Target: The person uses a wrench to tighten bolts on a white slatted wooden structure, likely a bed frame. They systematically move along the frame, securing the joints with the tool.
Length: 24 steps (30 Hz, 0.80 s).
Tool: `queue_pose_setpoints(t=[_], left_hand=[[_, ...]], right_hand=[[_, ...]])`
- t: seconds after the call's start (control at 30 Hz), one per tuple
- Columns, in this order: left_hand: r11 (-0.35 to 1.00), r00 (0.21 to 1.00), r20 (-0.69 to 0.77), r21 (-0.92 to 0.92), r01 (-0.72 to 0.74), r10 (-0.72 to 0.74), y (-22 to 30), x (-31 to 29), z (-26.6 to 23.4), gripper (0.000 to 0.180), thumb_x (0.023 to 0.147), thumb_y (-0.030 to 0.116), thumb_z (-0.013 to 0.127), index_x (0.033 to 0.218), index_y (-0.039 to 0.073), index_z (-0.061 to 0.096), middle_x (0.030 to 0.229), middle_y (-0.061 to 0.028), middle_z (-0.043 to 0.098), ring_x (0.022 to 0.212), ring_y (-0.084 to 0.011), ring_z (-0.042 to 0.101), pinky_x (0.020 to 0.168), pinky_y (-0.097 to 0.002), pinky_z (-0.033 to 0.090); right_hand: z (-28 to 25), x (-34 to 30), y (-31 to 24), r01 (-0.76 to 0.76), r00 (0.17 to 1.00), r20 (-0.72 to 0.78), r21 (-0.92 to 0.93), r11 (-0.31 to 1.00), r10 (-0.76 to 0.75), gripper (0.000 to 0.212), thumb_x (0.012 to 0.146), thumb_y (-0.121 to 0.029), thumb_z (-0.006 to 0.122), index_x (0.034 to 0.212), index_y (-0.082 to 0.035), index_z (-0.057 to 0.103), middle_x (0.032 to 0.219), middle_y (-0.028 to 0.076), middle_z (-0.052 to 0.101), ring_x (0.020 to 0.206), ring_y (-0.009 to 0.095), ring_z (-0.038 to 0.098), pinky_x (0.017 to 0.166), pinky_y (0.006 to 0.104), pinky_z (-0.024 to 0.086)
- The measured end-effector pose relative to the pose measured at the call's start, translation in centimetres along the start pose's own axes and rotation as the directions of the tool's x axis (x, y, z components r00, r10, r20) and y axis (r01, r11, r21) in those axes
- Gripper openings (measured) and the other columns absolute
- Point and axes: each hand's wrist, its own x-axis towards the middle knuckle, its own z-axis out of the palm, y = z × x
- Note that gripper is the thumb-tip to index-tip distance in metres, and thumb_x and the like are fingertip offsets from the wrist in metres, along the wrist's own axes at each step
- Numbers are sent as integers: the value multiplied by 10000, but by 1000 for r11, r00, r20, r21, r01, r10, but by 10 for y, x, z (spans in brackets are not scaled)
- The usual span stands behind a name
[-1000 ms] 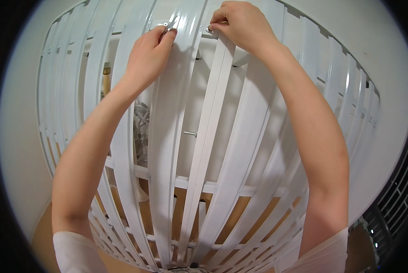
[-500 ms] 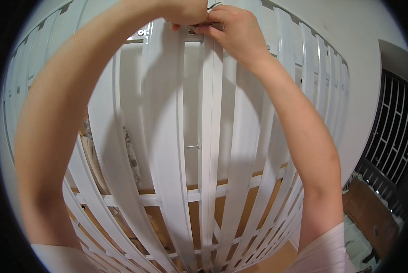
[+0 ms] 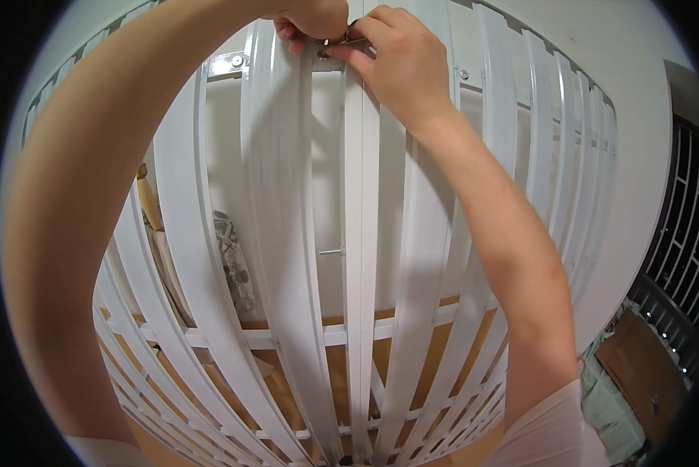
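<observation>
Both my arms reach up to the top of a white slatted metal frame [image 3: 279, 194]. There my left hand [image 3: 312, 19] is closed, its fingers curled beside a small bolt [image 3: 323, 54] on the crossbar; what it grips is hidden. My right hand [image 3: 400, 62] pinches a thin, dark metal tool [image 3: 355, 37] between thumb and fingers, close to that bolt. The tool's exact kind does not show. Lower down, a long bolt [image 3: 331, 252] sticks out sideways from the narrow white upright [image 3: 357, 194] at the middle.
Round-headed bolts [image 3: 237, 61] sit on the crossbar to either side. Behind the slats are a patterned cloth item [image 3: 234, 261] and a wooden-coloured surface [image 3: 287, 385]. At right are a dark barred window [image 3: 684, 202] and a brown board [image 3: 641, 366] on pale green cloth.
My left hand has shifted slightly left, and the right hand has moved a little left and down with the metal tool. The view has turned slightly.
</observation>
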Motion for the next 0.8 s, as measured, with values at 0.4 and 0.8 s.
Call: queue_pose_setpoints(t=[0.4,0.8], left_hand=[[1000,998,-68,21,2,0,10,-11,6,270,943,284,595,842,69,724,732,-30,592,686,-184,511,644,-356,436],[996,976,-217,92,-1,21,23,-36,25,311,1012,144,432,875,-12,664,777,-132,697,539,-258,632,745,-412,532]], right_hand=[[-11,3,-15,-216,964,155,-16,976,216,217,787,-268,822,784,-70,732,757,67,652,743,258,655,624,413,528],[5,-16,-24,-329,944,68,152,932,323,158,818,-172,788,755,-71,685,726,55,615,669,268,611,602,417,489]])
